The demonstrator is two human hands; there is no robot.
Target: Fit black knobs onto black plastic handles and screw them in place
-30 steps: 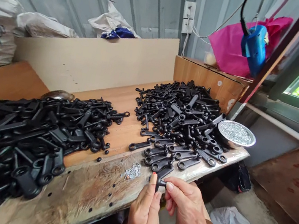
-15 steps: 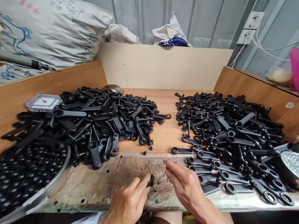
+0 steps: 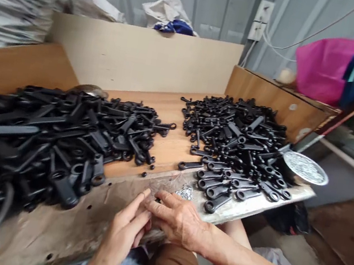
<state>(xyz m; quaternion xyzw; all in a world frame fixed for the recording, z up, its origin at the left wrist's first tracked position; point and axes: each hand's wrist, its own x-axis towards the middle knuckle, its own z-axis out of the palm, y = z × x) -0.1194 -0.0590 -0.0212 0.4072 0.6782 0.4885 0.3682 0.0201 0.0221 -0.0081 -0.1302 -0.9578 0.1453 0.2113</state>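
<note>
Head view: both hands meet at the worn front edge of the worktop (image 3: 85, 226). The left hand (image 3: 125, 228) reaches up with its fingers straight and close together, the tips touching the right hand's fingers. Its thumb is hidden, so I cannot tell whether it pinches anything. The right hand (image 3: 180, 220) lies palm down with its fingers stretched out flat, gripping nothing that shows. A small black piece (image 3: 158, 201) peeks out just where the fingertips meet, resting on or just above the worktop. The silver pins (image 3: 184, 192) lie in a little clump just beyond the right hand.

A second ago both hands held one long black arm at this edge. Half a second ago the left hand pinched a small dark bit while the right hand reached out open. Now no long arm is in either hand, and the handling has narrowed to the small piece at the edge.

The left heap (image 3: 61, 130) and the right heap (image 3: 238, 134) of black arms lie well apart, with bare wood between them. A row of black arms (image 3: 222, 188) lies singly in front of the right heap, and a metal bowl (image 3: 306, 168) of silver bits stands at its far right.
</note>
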